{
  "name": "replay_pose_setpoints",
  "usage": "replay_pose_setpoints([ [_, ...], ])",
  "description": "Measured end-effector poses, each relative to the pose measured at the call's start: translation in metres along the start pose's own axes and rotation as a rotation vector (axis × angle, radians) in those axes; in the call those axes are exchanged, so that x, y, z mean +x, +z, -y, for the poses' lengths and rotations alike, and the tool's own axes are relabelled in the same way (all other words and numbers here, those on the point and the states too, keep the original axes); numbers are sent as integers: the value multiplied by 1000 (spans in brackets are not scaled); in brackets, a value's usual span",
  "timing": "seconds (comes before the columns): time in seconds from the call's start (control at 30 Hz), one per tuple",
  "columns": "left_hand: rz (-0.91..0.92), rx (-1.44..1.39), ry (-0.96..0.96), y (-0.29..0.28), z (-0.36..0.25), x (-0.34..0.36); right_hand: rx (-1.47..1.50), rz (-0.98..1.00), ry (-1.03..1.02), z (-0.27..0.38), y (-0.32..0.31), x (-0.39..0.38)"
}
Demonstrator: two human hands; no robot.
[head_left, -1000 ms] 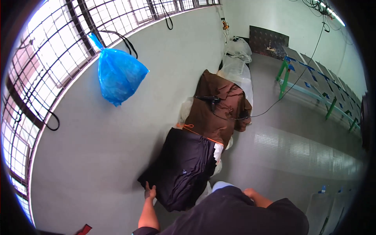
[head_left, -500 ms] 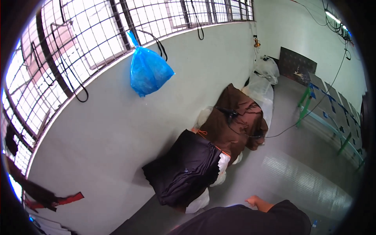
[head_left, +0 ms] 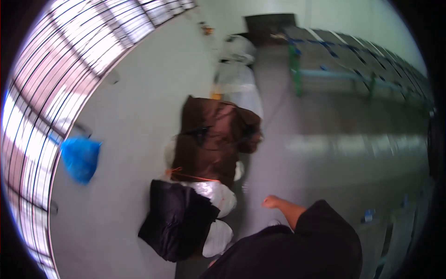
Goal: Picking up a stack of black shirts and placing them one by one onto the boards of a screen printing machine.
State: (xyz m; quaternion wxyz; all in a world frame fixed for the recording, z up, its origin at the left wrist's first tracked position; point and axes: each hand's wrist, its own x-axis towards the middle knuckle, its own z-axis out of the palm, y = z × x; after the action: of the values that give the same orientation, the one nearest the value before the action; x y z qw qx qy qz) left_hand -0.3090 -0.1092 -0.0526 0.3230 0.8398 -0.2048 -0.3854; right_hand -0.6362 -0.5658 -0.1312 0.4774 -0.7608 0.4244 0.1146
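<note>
My right hand (head_left: 270, 202) hangs beside my body over the grey floor, touching nothing that shows. It is small and blurred, so the set of its fingers is unclear. Only a sliver of skin, apparently my left hand (head_left: 212, 263), shows at the left edge of my dark shirt, and its fingers are hidden. Nearest to it are a stack of dark, purplish-black cloth (head_left: 174, 221) and a white plastic bundle (head_left: 217, 238). Beyond lies brown cloth (head_left: 209, 139) draped over bundles, with a black object (head_left: 201, 136) on top and an orange cord (head_left: 195, 176) at its near edge.
A blue plastic bag (head_left: 81, 158) hangs by the barred window at left. Clear plastic-wrapped bundles (head_left: 237, 76) line the wall farther off. A long table (head_left: 325, 49) with green legs stands at the far right. A bottle-like object (head_left: 368, 216) is at the lower right.
My view has swung to the right, so the blue bag, the cloth piles and the far table all sit farther left. My right arm still hangs beside my body.
</note>
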Motion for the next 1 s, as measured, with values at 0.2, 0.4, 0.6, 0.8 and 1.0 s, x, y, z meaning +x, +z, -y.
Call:
replay_pose_setpoints([
  [0.2, 191, 134, 85, 36, -38, 70, 282, -332, 563, -181, -10, -108],
  [0.4, 452, 289, 34, 55, -108, 161, 605, -436, 830, -231, 18, -235],
  [0.6, 726, 615, 157, 127, -134, 239, 1028, -393, 1095, -206, 108, -272],
  [0.8, 974, 851, 343, 211, -215, 337, 350, -94, 698, -259, 264, -209],
  [1.0, 743, 319, -4, 249, -359, 421, 298, -311, 840, -191, 49, -141],
])
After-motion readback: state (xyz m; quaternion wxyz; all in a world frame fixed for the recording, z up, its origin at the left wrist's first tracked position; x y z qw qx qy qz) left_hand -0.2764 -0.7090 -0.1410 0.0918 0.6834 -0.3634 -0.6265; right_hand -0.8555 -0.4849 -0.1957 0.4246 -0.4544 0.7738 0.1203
